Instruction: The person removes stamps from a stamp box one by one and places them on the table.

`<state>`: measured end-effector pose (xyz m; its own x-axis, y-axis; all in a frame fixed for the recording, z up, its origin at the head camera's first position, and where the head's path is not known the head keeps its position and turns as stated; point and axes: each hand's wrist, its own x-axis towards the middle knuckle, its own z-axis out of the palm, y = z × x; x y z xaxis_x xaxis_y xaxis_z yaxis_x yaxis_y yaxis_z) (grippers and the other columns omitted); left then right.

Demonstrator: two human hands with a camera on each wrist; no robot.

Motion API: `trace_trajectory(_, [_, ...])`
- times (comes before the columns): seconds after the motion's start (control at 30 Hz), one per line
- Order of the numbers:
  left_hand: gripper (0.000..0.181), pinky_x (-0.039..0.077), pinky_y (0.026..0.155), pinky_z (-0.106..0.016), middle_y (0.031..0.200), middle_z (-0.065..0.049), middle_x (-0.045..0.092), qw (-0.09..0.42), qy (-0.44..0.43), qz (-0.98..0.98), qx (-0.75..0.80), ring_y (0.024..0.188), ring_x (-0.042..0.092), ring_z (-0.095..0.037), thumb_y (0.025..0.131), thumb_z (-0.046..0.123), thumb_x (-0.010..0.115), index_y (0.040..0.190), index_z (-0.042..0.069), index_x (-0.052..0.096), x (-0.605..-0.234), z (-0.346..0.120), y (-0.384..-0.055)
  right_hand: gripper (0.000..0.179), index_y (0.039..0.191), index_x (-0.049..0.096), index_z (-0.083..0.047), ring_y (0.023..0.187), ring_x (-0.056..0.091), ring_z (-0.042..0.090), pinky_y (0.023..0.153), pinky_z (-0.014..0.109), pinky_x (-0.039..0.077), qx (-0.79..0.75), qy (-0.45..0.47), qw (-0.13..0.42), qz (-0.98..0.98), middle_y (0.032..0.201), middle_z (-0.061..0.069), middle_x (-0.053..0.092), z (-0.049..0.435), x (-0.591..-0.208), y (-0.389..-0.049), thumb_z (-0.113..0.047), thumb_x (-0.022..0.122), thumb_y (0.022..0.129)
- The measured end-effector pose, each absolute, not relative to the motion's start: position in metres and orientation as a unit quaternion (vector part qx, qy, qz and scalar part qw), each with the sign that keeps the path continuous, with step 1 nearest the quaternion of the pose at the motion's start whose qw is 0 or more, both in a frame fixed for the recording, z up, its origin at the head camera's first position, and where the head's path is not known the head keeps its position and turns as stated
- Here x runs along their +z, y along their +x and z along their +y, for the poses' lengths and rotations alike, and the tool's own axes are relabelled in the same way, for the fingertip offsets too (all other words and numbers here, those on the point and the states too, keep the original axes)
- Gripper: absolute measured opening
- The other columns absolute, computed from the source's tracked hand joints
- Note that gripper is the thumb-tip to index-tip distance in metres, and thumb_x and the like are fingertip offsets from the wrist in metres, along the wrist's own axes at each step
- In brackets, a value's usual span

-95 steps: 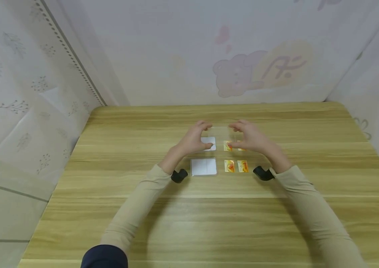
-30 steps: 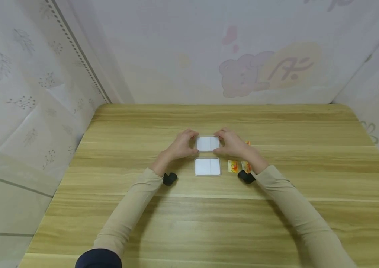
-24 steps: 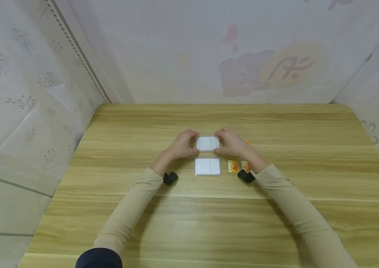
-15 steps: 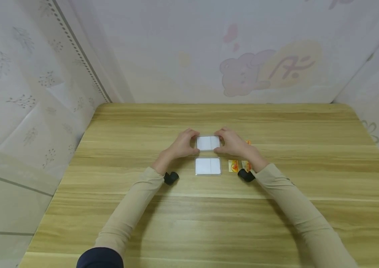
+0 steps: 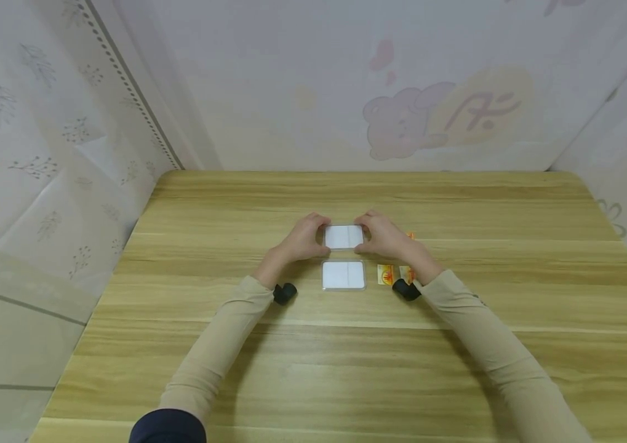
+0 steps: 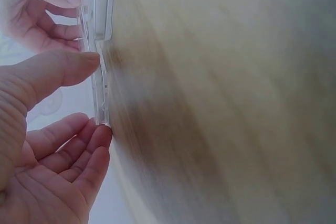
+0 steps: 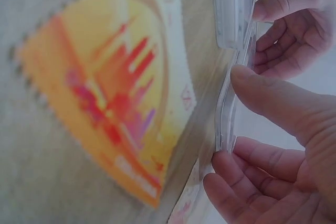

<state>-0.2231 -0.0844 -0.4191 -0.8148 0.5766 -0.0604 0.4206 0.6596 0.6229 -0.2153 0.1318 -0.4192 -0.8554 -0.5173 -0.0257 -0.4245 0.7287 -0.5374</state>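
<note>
A flat clear plastic case [image 5: 343,237] with a white insert lies on the table in the head view. My left hand [image 5: 304,238] pinches its left end, thumb on the near edge and fingertips at the far one. At the right end my right hand [image 5: 382,237] holds it the same way. In the left wrist view the clear case [image 6: 101,90] is seen edge-on between thumb and fingers. A second clear case [image 5: 343,275], also with a white insert, lies just nearer. The right wrist view shows a yellow-orange stamp [image 7: 121,82] with perforated edges close by.
Right of the nearer case lie a stamp [image 5: 385,274] and another stamp [image 5: 406,274], partly behind the black wrist camera [image 5: 406,289]. The right hand and wrist mostly cover a further stamp [image 5: 411,235]. The wooden table [image 5: 313,369] meets curtains at the back and sides.
Since the oldest frame, both hands, then apart with a faint transparent piece between them, have moved left and down onto the farther case. Over the last second they have hardly moved.
</note>
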Motion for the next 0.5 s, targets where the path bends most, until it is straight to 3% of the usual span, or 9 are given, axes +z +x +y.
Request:
trace_trajectory(0.3, [0.061,0.038,0.101,-0.039,0.123,-0.022,0.052,0.122,0.278,0.905,0.297,0.116,0.047,-0.033,0.075,0.007,0.073,0.127,-0.011,0.047,-0.4221,-0.0856,-0.2241,0.058,0.121,0.053,0.011,0.101,0.051,0.030,0.088,0.041,0.045,-0.266,-0.250,0.089,0.927,0.115,0.022,0.053,0.1297,-0.4200,-0.2132,-0.013,0.078,0.075])
trace_trajectory(0.5, [0.061,0.035,0.103,-0.041,0.128,-0.024,0.049,0.124,0.272,0.902,0.312,0.120,0.045,-0.035,0.081,0.013,0.070,0.129,-0.012,0.044,-0.4221,-0.0914,-0.2183,0.060,0.127,0.048,0.011,0.105,0.051,0.032,0.089,0.043,0.045,-0.293,-0.239,0.096,0.921,0.121,0.023,0.051,0.1351,-0.4248,-0.2078,-0.020,0.072,0.082])
